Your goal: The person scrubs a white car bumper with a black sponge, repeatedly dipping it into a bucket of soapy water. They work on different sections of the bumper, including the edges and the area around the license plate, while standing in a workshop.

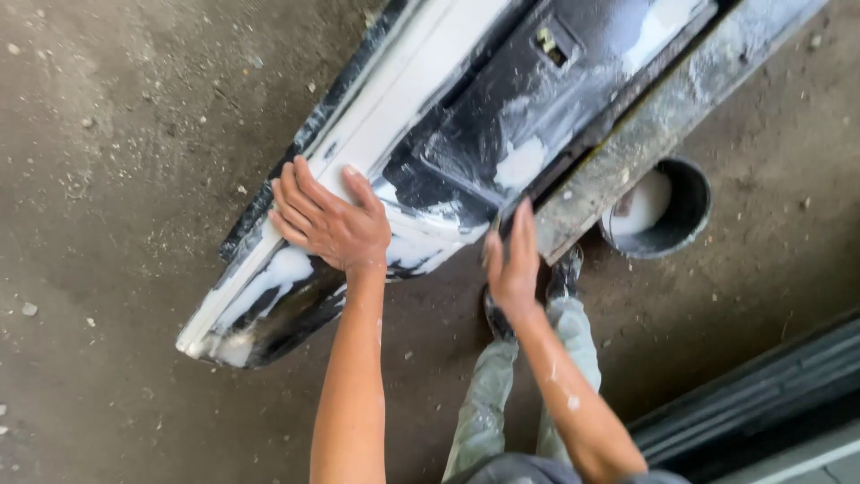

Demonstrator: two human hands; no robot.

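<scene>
Bumper panel, black and white, smeared with white filler, lies under both hands on a plank. Left hand flat, fingers spread on its pale edge. Right hand open, fingertips touching its lower edge. Black bucket just beyond right hand.

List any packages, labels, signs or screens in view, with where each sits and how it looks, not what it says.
No labels, signs or screens show.
The only container is a round black bucket with white inside, on the concrete floor right of the black-and-white car bumper that both hands touch.
</scene>
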